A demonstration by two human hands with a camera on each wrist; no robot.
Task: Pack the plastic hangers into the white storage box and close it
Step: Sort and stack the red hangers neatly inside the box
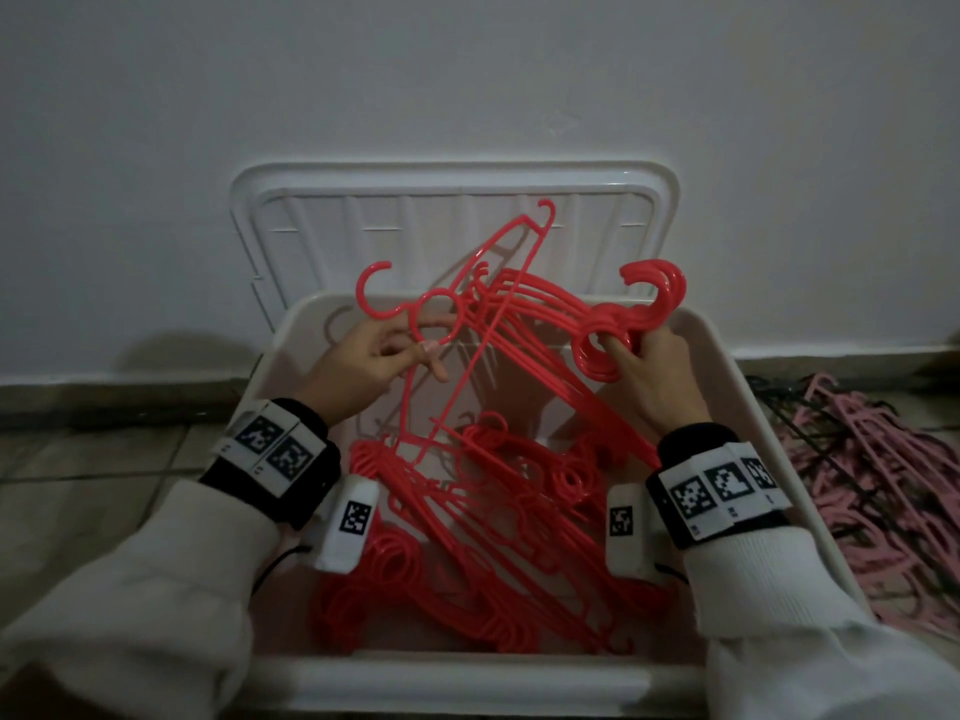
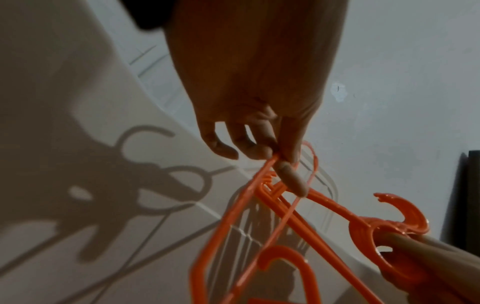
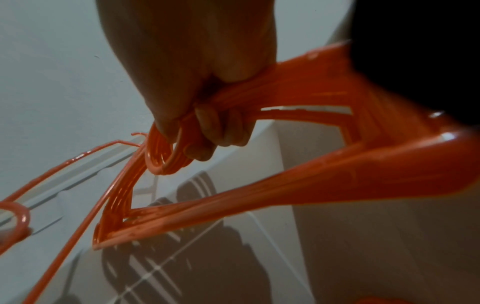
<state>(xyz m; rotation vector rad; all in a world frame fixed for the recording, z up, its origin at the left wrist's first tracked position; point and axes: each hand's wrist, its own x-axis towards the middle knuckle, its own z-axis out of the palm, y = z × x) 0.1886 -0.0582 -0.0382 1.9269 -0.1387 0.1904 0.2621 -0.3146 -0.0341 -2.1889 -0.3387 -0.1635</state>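
A white storage box (image 1: 748,407) stands open on the floor, its lid (image 1: 452,210) leaning back on the wall. Several red plastic hangers (image 1: 467,537) lie piled inside. Above the box my left hand (image 1: 374,356) pinches one single red hanger (image 1: 441,324) near its hook; the left wrist view shows the fingers (image 2: 288,156) closed on that hanger (image 2: 259,174). My right hand (image 1: 654,366) grips a bundle of red hangers (image 1: 608,345) by their necks, hooks pointing up right. In the right wrist view the fingers (image 3: 218,131) curl round the bundle (image 3: 259,195).
A heap of pink and dark hangers (image 1: 872,491) lies on the tiled floor right of the box. A white wall (image 1: 467,70) rises straight behind the lid. Bare floor tiles (image 1: 104,459) show left of the box.
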